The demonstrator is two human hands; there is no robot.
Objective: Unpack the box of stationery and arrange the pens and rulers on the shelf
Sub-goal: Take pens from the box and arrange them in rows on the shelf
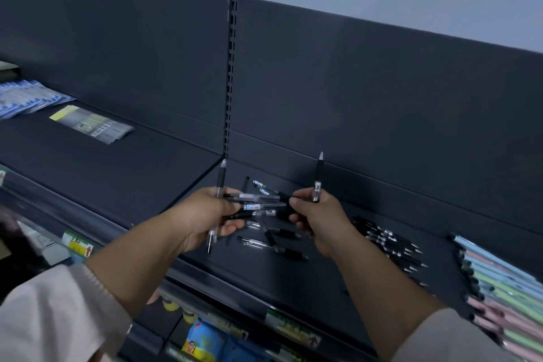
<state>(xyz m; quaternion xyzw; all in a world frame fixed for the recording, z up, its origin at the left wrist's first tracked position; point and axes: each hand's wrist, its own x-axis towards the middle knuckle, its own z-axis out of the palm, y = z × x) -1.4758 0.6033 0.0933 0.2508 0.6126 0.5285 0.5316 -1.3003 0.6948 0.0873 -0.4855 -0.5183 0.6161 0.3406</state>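
1. The left hand (205, 214) is curled round a single pen (221, 179) held upright, and it also pinches one end of a bundle of pens (258, 206). The right hand (317, 220) grips a black pen (318, 176) upright and meets the bundle's other end. Both hands hover just above the shelf (264, 279). With so many pens in each grip, one could slide out if the fingers shift.
2. A dropped pen would land among the loose pens (273, 239) lying crisscross beneath the hands, and it might roll off the shelf's front edge.
3. Sweeping the right hand sideways could knock the row of black pens (388, 241) laid neatly nearby, or push it into the pastel pens (499, 279) beyond.
4. The box and the rulers are out of view, so I cannot tell how much remains to unpack.
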